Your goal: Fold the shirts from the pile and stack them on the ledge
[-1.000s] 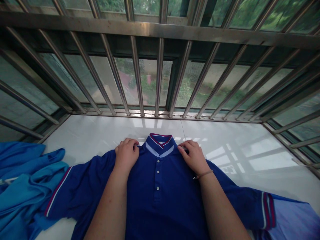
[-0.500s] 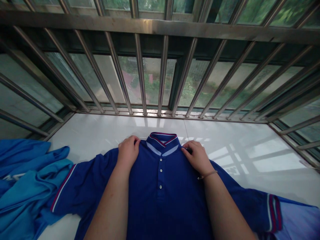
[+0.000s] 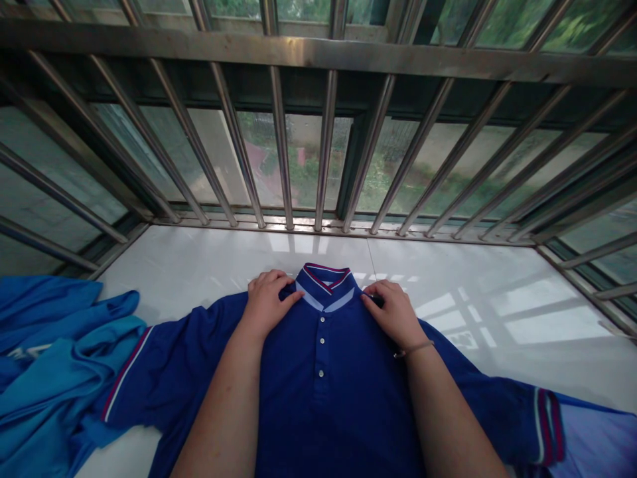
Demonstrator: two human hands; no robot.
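Observation:
A dark blue polo shirt lies front up and spread out, its collar pointing away from me. Red and white stripes edge the collar and sleeve cuffs, and white buttons run down the placket. At the collar's left side, my left hand pinches the shirt, thumb on the pale collar band. My right hand grips the shoulder seam just right of the collar, thumb and fingers closed on the cloth. A thin bracelet circles my right wrist.
Crumpled bright blue and teal clothes lie at the left, touching the shirt's sleeve. A light blue cloth sits by the right cuff. Beyond the glossy white tiled ledge, metal bars stand before the windows.
My left hand has slid right along the shoulder to the collar's edge, and the collar's left side has shifted slightly inward. My right hand stays in place.

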